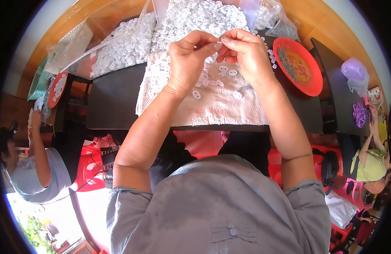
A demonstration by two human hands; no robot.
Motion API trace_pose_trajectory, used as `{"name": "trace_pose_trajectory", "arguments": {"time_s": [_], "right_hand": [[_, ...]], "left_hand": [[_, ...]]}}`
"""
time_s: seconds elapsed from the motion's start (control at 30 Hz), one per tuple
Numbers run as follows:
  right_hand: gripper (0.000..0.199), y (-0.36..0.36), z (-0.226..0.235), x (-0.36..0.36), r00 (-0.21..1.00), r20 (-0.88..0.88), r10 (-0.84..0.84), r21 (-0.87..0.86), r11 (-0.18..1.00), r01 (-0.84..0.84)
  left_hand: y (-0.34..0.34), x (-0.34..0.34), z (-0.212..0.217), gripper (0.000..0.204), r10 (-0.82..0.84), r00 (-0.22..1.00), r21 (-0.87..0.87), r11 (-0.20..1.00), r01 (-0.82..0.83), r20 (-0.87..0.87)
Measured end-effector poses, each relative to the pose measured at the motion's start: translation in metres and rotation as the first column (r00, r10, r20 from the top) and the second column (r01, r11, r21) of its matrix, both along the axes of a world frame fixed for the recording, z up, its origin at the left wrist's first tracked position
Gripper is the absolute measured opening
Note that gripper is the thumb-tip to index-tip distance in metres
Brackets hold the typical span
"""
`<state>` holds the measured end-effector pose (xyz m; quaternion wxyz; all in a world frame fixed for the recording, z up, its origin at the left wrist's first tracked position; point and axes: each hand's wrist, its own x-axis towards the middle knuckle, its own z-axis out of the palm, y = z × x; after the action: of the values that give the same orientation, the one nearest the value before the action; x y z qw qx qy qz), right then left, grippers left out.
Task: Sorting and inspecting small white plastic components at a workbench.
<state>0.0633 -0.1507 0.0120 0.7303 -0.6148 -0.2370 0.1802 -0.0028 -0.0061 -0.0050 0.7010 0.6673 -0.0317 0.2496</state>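
In the head view, the left hand (pixel 191 55) and the right hand (pixel 245 48) meet above a pale cloth (pixel 229 108), the thumb and index finger of each drawn close together; whatever lies between the fingertips is too small and too covered to tell. Loose white two-holed pieces (pixel 232 73) lie on the cloth below the hands, and a large heap of white pieces (pixel 199 19) rises beyond them. Handling at this scale is best served by a light pinch, steady wrists, both tips kept in sight, and work held low over the cloth so that a dropped part lands there. The cloth covers the middle of a dark table (pixel 115 101). To the right stands a red plate (pixel 312 84) bearing thin metallic pieces (pixel 287 63); to the left, a clear container (pixel 92 46) leans beside the heap. At the margins, one person (pixel 41 173) sits at the left and another (pixel 370 165) at the right, near a purple bundle (pixel 359 115); red stools (pixel 89 165) stand below.
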Motion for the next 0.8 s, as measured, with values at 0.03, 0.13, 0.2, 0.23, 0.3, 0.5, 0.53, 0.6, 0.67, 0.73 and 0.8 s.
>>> {"name": "trace_pose_trajectory", "arguments": {"time_s": [0.03,0.13,0.2,0.23,0.3,0.5,0.53,0.6,0.67,0.73,0.8], "right_hand": [[0.014,0.000,0.000,0.000,0.999,-0.047,0.025,0.021,1.000,-0.024],[0.014,0.000,-0.002,0.002,0.999,-0.038,0.010,0.037,0.999,-0.008],[0.013,0.001,-0.004,0.001,0.999,-0.028,-0.020,0.064,0.998,0.021],[0.012,0.002,-0.005,0.001,0.999,-0.017,-0.051,0.092,0.994,0.052],[0.011,0.003,-0.007,0.001,0.998,-0.021,-0.064,0.099,0.993,0.066],[0.010,0.011,-0.004,-0.012,0.994,0.008,-0.109,0.106,0.989,0.108],[0.010,0.011,-0.004,-0.012,0.994,0.026,-0.109,0.092,0.990,0.107],[0.010,0.012,-0.008,-0.012,0.993,0.036,-0.111,0.098,0.989,0.107],[0.010,0.013,-0.010,-0.010,0.992,0.046,-0.115,0.104,0.989,0.110],[0.010,0.014,-0.012,-0.009,0.982,0.070,-0.177,0.108,0.980,0.169],[0.010,0.012,-0.011,-0.009,0.985,0.056,-0.164,0.099,0.982,0.158]], "left_hand": [[-0.001,0.000,-0.003,0.005,0.075,0.991,0.112,0.990,-0.088,0.112],[0.000,0.003,-0.010,0.006,0.095,0.959,0.381,0.904,-0.195,0.267],[-0.003,0.002,-0.009,0.005,0.103,0.963,0.371,0.909,-0.193,0.249],[-0.005,0.001,-0.009,0.005,0.110,0.966,0.359,0.914,-0.190,0.232],[-0.013,-0.003,-0.001,0.006,0.098,0.987,0.194,0.973,-0.122,0.129],[-0.003,-0.002,-0.001,0.013,0.103,0.991,-0.021,0.994,-0.105,-0.082],[-0.002,-0.001,-0.003,0.015,0.101,0.992,-0.015,0.995,-0.102,-0.076],[-0.002,0.000,-0.004,0.015,0.095,0.993,-0.032,0.995,-0.097,-0.072],[-0.006,0.000,-0.006,0.015,0.087,0.994,-0.051,0.995,-0.091,-0.068],[-0.012,0.002,-0.009,0.014,0.098,0.995,0.016,0.995,-0.098,0.024],[-0.010,0.001,-0.009,0.015,0.101,0.995,0.055,0.993,-0.102,0.014]]}}
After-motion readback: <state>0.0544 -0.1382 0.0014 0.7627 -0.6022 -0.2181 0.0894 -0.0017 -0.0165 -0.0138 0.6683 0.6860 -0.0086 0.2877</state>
